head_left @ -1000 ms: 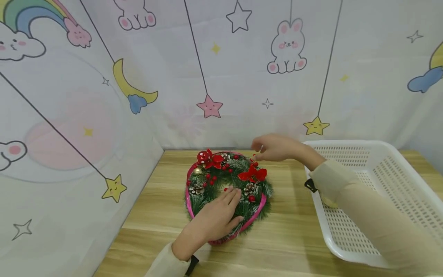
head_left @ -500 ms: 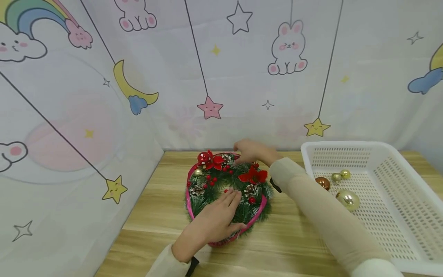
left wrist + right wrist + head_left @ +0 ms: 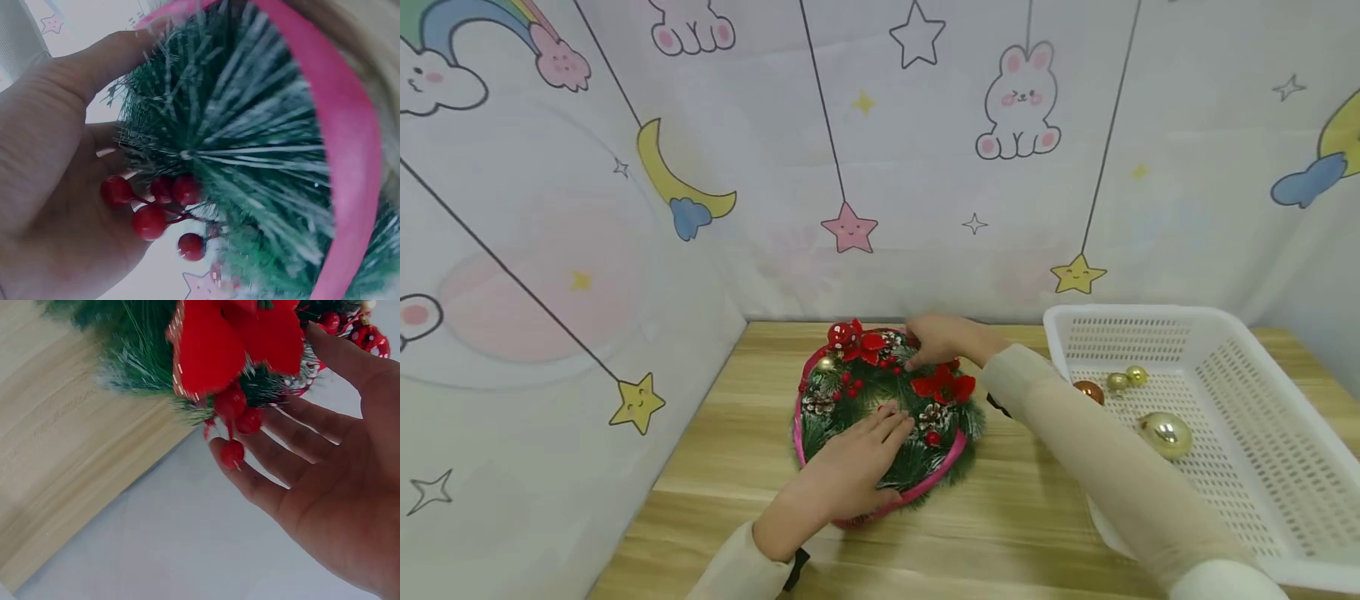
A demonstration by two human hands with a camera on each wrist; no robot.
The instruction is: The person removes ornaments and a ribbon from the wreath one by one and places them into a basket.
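A green Christmas wreath point(image 3: 917, 454) lies on the wooden table, with red poinsettias point(image 3: 943, 385), pine cones, red berries and baubles on it. A pink ribbon point(image 3: 356, 131) runs round its outer edge. My left hand point(image 3: 846, 467) rests across the front of the wreath with straight fingers over the centre hole, the thumb on the ribbon by the near rim. At the far rim my right hand point(image 3: 955, 337) holds the wreath, thumb on its upper side and fingers behind the edge. In the right wrist view a red berry cluster point(image 3: 230, 403) hangs against the fingers.
On the right stands a white perforated plastic basket point(image 3: 1217, 321) with a large gold bauble point(image 3: 1167, 435), a copper bauble point(image 3: 1088, 392) and two small gold ones inside. My right forearm crosses its near left side. A cartoon-printed curtain point(image 3: 940, 183) backs the table.
My right hand has moved left from beside the basket to the wreath's far rim, uncovering the baubles. The left hand stays on the wreath. The view has shifted slightly.
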